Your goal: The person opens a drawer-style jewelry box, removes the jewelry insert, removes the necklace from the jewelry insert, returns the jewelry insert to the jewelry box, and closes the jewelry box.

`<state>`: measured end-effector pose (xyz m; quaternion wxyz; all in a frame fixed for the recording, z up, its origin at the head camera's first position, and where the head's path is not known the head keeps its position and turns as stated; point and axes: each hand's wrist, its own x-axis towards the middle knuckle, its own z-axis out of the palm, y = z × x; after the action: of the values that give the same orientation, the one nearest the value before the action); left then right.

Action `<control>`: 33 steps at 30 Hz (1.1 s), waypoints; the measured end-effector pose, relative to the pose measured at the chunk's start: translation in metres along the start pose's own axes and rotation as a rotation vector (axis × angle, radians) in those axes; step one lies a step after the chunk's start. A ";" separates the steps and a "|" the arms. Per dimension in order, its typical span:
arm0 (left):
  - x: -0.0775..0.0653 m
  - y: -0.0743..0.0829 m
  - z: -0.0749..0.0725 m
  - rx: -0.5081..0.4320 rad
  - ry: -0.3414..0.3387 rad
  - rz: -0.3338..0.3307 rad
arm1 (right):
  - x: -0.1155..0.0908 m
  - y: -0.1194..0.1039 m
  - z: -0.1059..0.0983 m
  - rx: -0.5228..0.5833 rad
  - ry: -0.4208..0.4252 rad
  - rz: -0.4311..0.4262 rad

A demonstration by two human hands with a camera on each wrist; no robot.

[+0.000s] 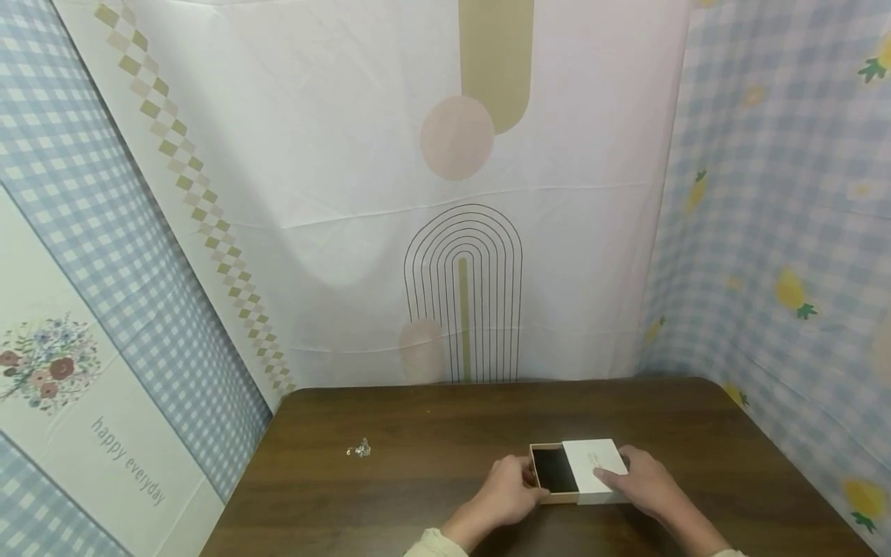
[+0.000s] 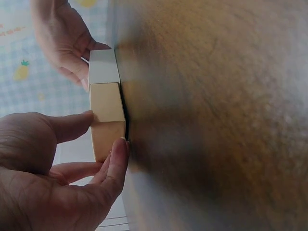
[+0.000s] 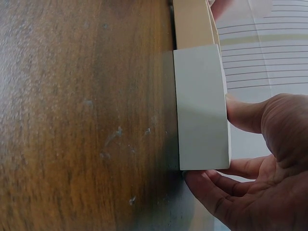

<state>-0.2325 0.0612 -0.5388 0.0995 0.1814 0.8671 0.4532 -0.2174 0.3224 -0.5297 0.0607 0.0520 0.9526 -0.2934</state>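
A white box sleeve point(image 1: 597, 458) lies on the brown table, with a tan inner tray point(image 1: 564, 499) slid partly out of its left side. The tray's inside looks black. My left hand point(image 1: 506, 490) grips the tray's outer end, thumb at the upper edge and fingertips low on the end wall, as the left wrist view shows. At the sleeve's far right end, my right hand point(image 1: 646, 480) holds the white cover. Its thumb point(image 3: 245, 114) lies on the sleeve's top face, while its fingers bend round the end near the tabletop.
A small cluster of shiny, clear or silvery bits point(image 1: 360, 448) lies on the left part of the table point(image 1: 418, 433); its kind is too small to tell. A white patterned cloth point(image 1: 348, 294) hangs behind the table, and blue checked cloth point(image 1: 780, 209) hangs at the right.
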 end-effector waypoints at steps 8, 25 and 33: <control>0.005 0.003 0.002 0.000 -0.007 0.017 | 0.001 0.000 0.000 0.004 0.004 -0.007; 0.016 0.012 0.027 -0.043 0.005 0.023 | 0.002 -0.001 0.000 0.020 0.020 -0.003; 0.018 0.013 0.038 -0.101 -0.026 0.001 | 0.001 0.001 0.001 0.036 0.027 -0.002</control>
<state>-0.2333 0.1038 -0.5497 0.1197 0.1827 0.8417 0.4939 -0.2182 0.3223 -0.5316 0.0465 0.0561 0.9479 -0.3101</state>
